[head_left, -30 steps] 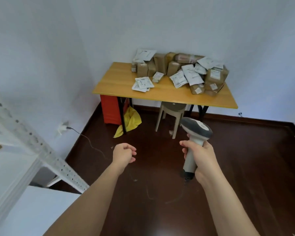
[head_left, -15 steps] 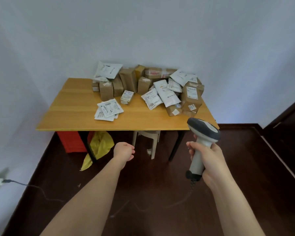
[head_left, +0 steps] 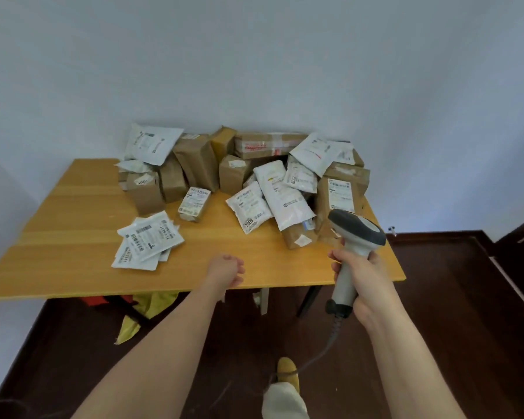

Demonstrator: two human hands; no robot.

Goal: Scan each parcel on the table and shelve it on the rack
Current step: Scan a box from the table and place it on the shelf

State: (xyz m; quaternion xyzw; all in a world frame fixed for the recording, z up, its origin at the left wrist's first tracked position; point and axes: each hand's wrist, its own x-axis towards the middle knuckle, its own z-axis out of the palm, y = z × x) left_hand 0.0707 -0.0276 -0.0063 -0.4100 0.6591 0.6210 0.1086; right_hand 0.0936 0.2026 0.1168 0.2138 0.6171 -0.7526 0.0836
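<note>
Parcels [head_left: 245, 179] sit heaped along the far side of the surface [head_left: 73, 261], beyond both sets of fingers; rack not in view. Flat white mailers [head_left: 147, 240] lie loose just ahead and left of my left fingers, so they look like the easiest first pick. A small labelled box [head_left: 194, 204] is further ahead, apart from the heap.

Right hand [head_left: 365, 276] is wrapped round the scanner [head_left: 353, 246] grip, head tipped toward the heap, I'd say to keep it ready for a label. Left hand [head_left: 226, 270] hovers over the near edge, fingers loosely curled, holding nothing, free to lift a parcel.

Scanner cable [head_left: 321, 355] trails down to the floor near my foot [head_left: 286, 388]: a snag risk. Stool leg [head_left: 264, 299] and yellow bag [head_left: 152, 306] under the surface.
</note>
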